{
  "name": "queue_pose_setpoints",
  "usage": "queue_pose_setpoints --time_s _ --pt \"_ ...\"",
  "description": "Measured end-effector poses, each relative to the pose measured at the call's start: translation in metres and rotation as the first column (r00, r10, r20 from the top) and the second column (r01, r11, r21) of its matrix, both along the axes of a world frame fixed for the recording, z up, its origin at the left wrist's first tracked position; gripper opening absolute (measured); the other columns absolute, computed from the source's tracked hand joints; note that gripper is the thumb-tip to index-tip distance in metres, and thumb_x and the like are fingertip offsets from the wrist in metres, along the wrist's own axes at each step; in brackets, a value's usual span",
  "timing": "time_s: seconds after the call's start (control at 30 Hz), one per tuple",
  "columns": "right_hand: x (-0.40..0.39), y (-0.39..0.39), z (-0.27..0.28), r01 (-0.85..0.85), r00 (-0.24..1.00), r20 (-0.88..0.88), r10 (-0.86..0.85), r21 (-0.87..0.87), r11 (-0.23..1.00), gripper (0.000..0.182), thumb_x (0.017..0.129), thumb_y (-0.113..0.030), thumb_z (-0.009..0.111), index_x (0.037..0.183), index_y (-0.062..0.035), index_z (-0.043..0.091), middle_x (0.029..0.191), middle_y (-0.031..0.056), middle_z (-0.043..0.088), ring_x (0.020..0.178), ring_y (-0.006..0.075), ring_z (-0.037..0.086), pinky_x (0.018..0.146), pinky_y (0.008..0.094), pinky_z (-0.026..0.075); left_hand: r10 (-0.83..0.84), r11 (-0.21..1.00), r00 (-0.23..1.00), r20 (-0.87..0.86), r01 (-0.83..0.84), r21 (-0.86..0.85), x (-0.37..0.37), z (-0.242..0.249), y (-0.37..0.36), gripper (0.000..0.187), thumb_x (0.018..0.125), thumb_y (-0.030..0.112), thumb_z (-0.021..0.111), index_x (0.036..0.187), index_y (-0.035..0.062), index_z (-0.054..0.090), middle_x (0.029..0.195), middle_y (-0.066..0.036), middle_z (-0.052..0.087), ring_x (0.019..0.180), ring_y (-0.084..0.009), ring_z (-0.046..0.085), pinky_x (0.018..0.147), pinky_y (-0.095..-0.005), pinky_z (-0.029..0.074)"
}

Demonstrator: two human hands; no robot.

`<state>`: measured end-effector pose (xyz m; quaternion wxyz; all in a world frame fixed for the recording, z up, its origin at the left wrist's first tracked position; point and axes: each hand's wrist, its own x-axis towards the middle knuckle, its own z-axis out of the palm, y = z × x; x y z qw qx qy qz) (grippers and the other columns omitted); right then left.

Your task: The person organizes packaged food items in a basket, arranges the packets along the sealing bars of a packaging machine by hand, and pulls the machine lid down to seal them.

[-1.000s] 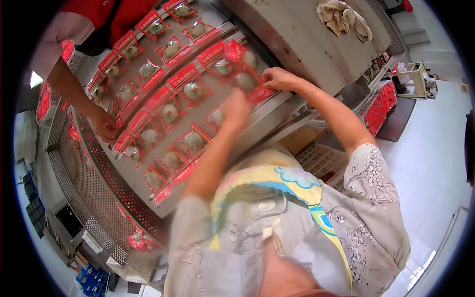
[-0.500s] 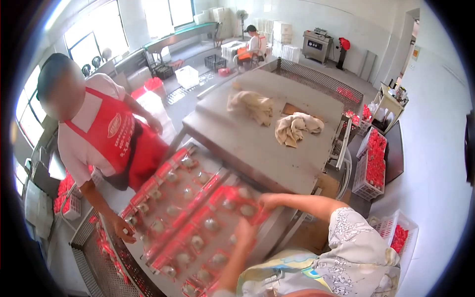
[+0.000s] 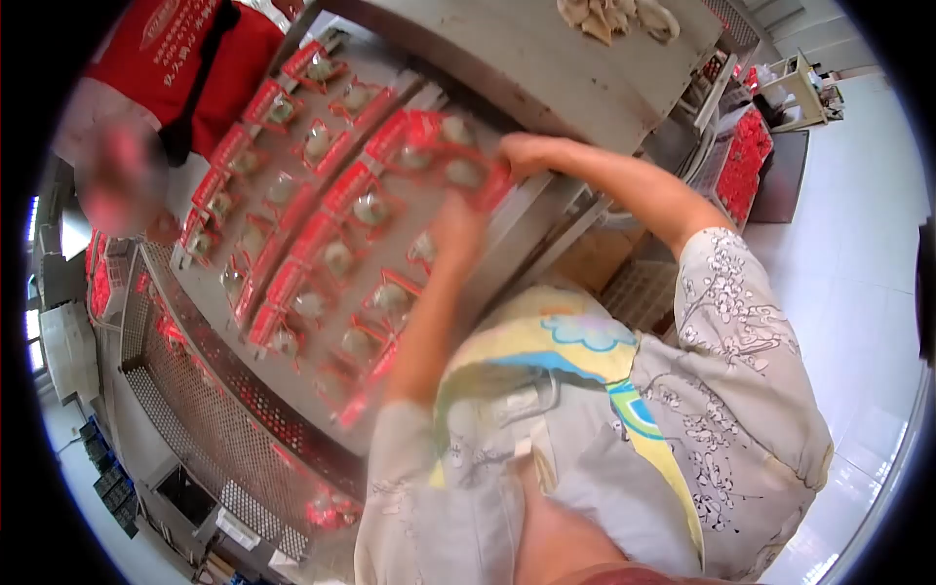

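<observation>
Upper centre of frame: right hand (image 3: 526,153) fingers pinching a red plastic sealed pouch (image 3: 466,174) on the grey steel counter (image 3: 546,73). Left hand (image 3: 456,226) blurred, grip unclear. Pouch likely light, slick, floppy; take its edge.

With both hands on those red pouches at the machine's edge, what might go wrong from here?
1. The right hand presses a red pouch beside the steel housing; fingers might get pinched there.
2. The left hand reaches across neighbouring pouches and may knock them out of their rows.
3. A co-worker in a red apron stands opposite; reaches might collide.
</observation>
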<state>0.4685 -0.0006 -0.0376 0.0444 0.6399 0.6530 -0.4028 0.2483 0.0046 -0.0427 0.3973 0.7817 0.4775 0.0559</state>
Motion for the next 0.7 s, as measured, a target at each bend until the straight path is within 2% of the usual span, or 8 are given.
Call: queue_pose_setpoints --time_s 0.13,0.27,0.37,0.4,0.5,0.63,0.67,0.7 --pt "-0.017 -0.001 0.014 0.032 0.975 0.214 -0.061 0.133 0.991 0.027 0.061 -0.016 0.075 0.086 -0.0065 0.07 0.081 0.0172 0.067 0.075 0.0327 0.063 0.069 0.0412 0.049 0.029 1.0 0.999 0.019 -0.029 0.009 0.0 0.003 -0.004 0.044 0.073 0.031 0.073 0.097 -0.0011 0.054 0.096 -0.024 0.064 0.095 -0.0424 0.059 0.079 -0.0494 0.046" --pt "-0.009 0.016 0.022 -0.217 0.951 0.203 0.233 -0.096 0.971 0.028 0.065 -0.029 0.076 0.078 -0.0046 0.073 0.081 0.0174 0.068 0.076 0.0319 0.065 0.069 0.0402 0.051 0.046 0.998 0.999 0.016 -0.045 -0.05 0.001 0.002 0.0 0.042 0.073 0.031 0.073 0.095 -0.0031 0.06 0.091 -0.023 0.066 0.088 -0.0389 0.063 0.076 -0.0448 0.048" --pt "-0.012 0.022 0.021 -0.204 0.941 0.245 0.235 -0.146 0.968 0.023 0.064 -0.025 0.075 0.07 -0.0031 0.072 0.074 0.0169 0.067 0.072 0.0283 0.065 0.066 0.039 0.051 0.043 0.998 0.996 0.078 -0.038 -0.058 0.002 -0.005 0.003 0.039 0.075 0.031 0.071 0.094 -0.0031 0.064 0.087 -0.022 0.067 0.083 -0.0366 0.064 0.074 -0.0421 0.048" --pt "-0.01 0.03 0.011 -0.267 0.911 0.261 0.32 -0.22 0.938 0.018 0.065 -0.019 0.07 0.069 -0.002 0.071 0.072 0.0173 0.066 0.072 0.0257 0.065 0.064 0.0385 0.05 0.046 0.998 0.995 0.087 -0.042 -0.05 0.002 -0.006 0.002 0.038 0.075 0.03 0.071 0.094 -0.0029 0.065 0.086 -0.022 0.067 0.082 -0.0362 0.064 0.073 -0.0416 0.048" --pt "-0.018 0.031 0.041 -0.022 0.959 0.269 0.095 -0.261 0.965 0.015 0.065 -0.015 0.065 0.068 -0.0011 0.07 0.072 0.0194 0.066 0.071 0.0251 0.065 0.064 0.039 0.05 0.083 0.995 0.992 0.098 -0.077 -0.064 0.002 -0.009 0.001 0.034 0.077 0.029 0.068 0.093 -0.0006 0.067 0.085 -0.022 0.067 0.082 -0.0366 0.064 0.073 -0.0412 0.048" --pt "-0.023 0.014 0.031 -0.068 0.903 0.424 0.067 -0.012 0.998 0.021 0.075 -0.012 0.062 0.091 -0.0038 0.072 0.095 0.0167 0.069 0.088 0.028 0.068 0.073 0.041 0.053 0.007 0.995 0.995 0.095 0.002 -0.095 0.005 -0.005 0.003 0.028 0.076 0.026 0.065 0.092 0.0039 0.069 0.086 -0.023 0.066 0.085 -0.0384 0.064 0.073 -0.0428 0.049" --pt "-0.024 0.013 0.022 -0.06 0.886 0.46 0.065 -0.026 0.998 0.025 0.079 -0.011 0.06 0.101 -0.0051 0.07 0.104 0.015 0.068 0.097 0.0304 0.066 0.078 0.042 0.053 -0.003 0.998 0.999 0.037 0.005 -0.061 0.008 -0.003 0.003 0.026 0.076 0.025 0.065 0.091 0.0048 0.07 0.087 -0.022 0.067 0.085 -0.0384 0.064 0.073 -0.0436 0.049" --pt "-0.022 0.012 0.017 -0.057 0.886 0.459 0.073 -0.048 0.997 0.025 0.079 -0.011 0.06 0.101 -0.0049 0.07 0.103 0.0154 0.068 0.097 0.0305 0.066 0.079 0.0418 0.053 -0.012 1.0 1.0 -0.021 0.012 -0.028 0.014 0.001 0.001 0.024 0.075 0.024 0.065 0.09 0.0058 0.071 0.088 -0.022 0.067 0.086 -0.0384 0.064 0.073 -0.0444 0.05"
